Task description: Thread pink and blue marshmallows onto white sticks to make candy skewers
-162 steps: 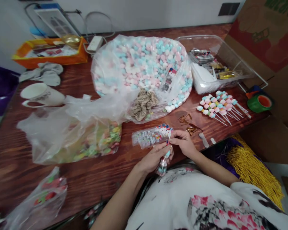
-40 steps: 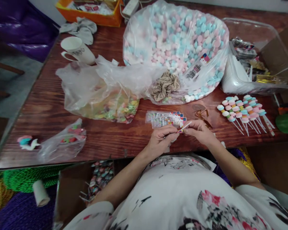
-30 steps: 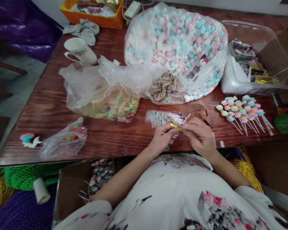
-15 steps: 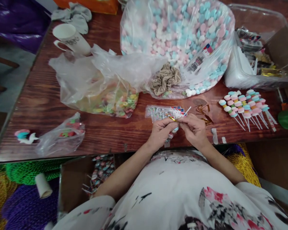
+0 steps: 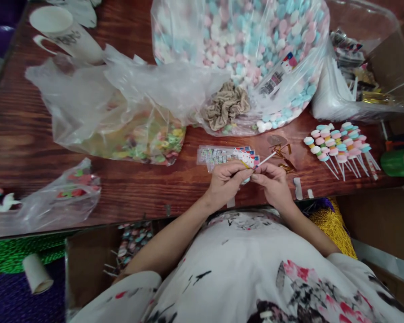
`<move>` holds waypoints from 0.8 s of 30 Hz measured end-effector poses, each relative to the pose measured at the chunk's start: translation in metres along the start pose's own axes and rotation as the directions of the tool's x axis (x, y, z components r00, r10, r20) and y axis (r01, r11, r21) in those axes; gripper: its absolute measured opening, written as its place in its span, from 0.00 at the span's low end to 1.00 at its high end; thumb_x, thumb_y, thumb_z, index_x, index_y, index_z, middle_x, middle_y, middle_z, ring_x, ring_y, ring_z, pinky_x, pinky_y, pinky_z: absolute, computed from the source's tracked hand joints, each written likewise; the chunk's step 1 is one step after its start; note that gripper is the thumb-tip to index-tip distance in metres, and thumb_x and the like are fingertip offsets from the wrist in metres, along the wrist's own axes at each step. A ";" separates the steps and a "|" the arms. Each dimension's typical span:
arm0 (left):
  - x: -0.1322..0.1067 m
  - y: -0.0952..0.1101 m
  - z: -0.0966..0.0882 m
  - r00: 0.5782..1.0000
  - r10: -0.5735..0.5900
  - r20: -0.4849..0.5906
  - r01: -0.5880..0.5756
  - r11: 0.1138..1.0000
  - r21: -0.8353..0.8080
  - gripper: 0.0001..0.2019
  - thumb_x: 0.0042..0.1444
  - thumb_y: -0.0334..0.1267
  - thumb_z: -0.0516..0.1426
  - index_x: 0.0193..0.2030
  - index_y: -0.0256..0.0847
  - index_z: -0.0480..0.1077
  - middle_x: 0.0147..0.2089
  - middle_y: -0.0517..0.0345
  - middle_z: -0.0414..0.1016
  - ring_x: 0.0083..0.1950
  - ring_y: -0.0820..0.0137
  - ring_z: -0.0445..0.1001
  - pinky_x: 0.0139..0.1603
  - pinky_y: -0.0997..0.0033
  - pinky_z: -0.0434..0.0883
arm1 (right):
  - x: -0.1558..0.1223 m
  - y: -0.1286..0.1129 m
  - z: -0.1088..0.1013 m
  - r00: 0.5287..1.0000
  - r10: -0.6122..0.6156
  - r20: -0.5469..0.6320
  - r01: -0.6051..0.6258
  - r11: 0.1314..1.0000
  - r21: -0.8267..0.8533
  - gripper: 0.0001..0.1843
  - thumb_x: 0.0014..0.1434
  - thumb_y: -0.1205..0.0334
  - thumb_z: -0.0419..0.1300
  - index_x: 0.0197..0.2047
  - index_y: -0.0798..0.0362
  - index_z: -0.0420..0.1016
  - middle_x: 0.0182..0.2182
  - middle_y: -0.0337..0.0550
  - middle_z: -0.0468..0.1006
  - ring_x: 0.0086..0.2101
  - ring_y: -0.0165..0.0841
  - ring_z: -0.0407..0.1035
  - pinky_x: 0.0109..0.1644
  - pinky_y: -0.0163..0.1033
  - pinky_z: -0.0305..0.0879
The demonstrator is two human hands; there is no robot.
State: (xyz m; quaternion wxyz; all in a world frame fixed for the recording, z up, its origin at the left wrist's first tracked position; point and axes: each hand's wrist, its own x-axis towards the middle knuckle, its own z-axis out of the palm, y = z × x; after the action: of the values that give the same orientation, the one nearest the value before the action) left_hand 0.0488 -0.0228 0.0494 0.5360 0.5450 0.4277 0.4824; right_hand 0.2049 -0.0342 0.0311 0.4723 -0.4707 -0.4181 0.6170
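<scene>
Both hands meet over the table's front edge, around a candy skewer whose white stick [image 5: 266, 159] points up to the right. A bit of pale blue candy [image 5: 245, 181] shows below the fingertips. My left hand [image 5: 225, 181] is closed in a pinch, with a thin gold twist tie [image 5: 245, 164] at its fingertips. My right hand [image 5: 273, 180] pinches at the base of the stick; the fingers hide most of the skewer. Just behind lie several printed clear packets [image 5: 215, 155]. Loose gold twist ties [image 5: 283, 159] are scattered to the right.
A big bag of pastel candies [image 5: 249, 40] stands behind, beside a bag of gummy rings [image 5: 155, 146]. Finished-looking candy skewers [image 5: 338, 143] lie at right, near a green tape roll [image 5: 399, 161] and a clear plastic bin [image 5: 326, 105]. A white mug [image 5: 74, 42] is far left.
The view has shifted, so table things at the left appear farther left. More of the white stick shows between my fingers. Both hands stay pinched together.
</scene>
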 end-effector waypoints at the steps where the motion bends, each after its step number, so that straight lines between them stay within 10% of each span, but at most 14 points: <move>1: 0.002 0.003 -0.001 0.998 0.042 0.035 -0.043 0.998 0.040 0.09 0.55 0.38 0.60 0.28 0.38 0.77 0.25 0.58 0.72 0.29 0.74 0.68 0.32 0.73 0.67 | 0.005 -0.003 -0.004 0.996 0.067 0.056 -0.069 0.997 0.037 0.12 0.45 0.56 0.70 0.28 0.52 0.73 0.25 0.35 0.73 0.27 0.27 0.66 0.35 0.34 0.65; 5: 0.007 0.016 -0.010 0.972 0.079 0.222 -0.108 0.987 0.122 0.13 0.55 0.37 0.59 0.22 0.36 0.75 0.22 0.58 0.70 0.26 0.75 0.66 0.29 0.74 0.64 | 0.019 -0.019 -0.018 0.926 0.176 0.335 -0.153 0.984 -0.094 0.16 0.44 0.52 0.69 0.27 0.53 0.71 0.22 0.34 0.70 0.24 0.27 0.63 0.30 0.34 0.61; 8: 0.007 0.025 -0.017 0.922 -0.113 0.370 0.090 0.993 0.079 0.12 0.51 0.37 0.61 0.19 0.36 0.74 0.19 0.61 0.67 0.22 0.77 0.63 0.24 0.77 0.61 | 0.018 -0.035 -0.022 0.846 -0.032 0.532 0.268 0.888 -0.374 0.12 0.56 0.54 0.61 0.27 0.53 0.69 0.24 0.37 0.69 0.27 0.29 0.63 0.34 0.37 0.62; 12: 0.003 0.029 -0.021 0.698 -0.480 0.531 0.578 0.816 -0.022 0.06 0.42 0.36 0.64 0.22 0.35 0.77 0.17 0.60 0.69 0.16 0.78 0.62 0.15 0.79 0.59 | 0.004 -0.055 -0.022 0.439 -0.384 0.812 0.889 0.319 -0.330 0.08 0.63 0.66 0.52 0.34 0.50 0.72 0.30 0.43 0.74 0.36 0.35 0.65 0.45 0.48 0.63; 16: 0.002 0.029 -0.023 0.425 -0.577 0.697 0.777 0.627 0.045 0.02 0.39 0.34 0.65 0.22 0.37 0.79 0.15 0.58 0.72 0.12 0.75 0.62 0.10 0.79 0.59 | -0.006 -0.066 -0.021 0.113 -0.422 0.900 0.990 -0.028 -0.137 0.08 0.61 0.69 0.54 0.37 0.48 0.73 0.30 0.41 0.74 0.36 0.35 0.66 0.43 0.48 0.64; 19: 0.009 0.032 -0.025 0.336 -0.538 0.773 0.760 0.640 0.115 0.02 0.39 0.34 0.66 0.21 0.39 0.78 0.15 0.58 0.72 0.11 0.75 0.62 0.07 0.79 0.56 | -0.007 -0.068 -0.019 0.085 -0.400 0.913 0.994 -0.024 -0.103 0.09 0.63 0.66 0.54 0.41 0.46 0.73 0.31 0.41 0.75 0.35 0.34 0.67 0.41 0.47 0.67; 24: 0.023 0.040 -0.030 0.370 -0.421 0.828 0.580 0.801 0.148 0.04 0.39 0.36 0.67 0.20 0.40 0.78 0.14 0.59 0.71 0.12 0.74 0.63 0.09 0.78 0.57 | -0.003 -0.059 -0.012 0.143 -0.422 0.895 0.985 -0.023 -0.168 0.07 0.63 0.67 0.55 0.39 0.49 0.74 0.28 0.41 0.75 0.32 0.33 0.67 0.36 0.44 0.69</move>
State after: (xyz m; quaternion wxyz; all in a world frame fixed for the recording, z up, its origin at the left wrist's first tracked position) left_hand 0.0214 0.0029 0.0892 0.8357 0.5011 0.2243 0.0133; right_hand 0.2283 -0.0237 0.0860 0.3030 -0.0585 -0.9474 0.0850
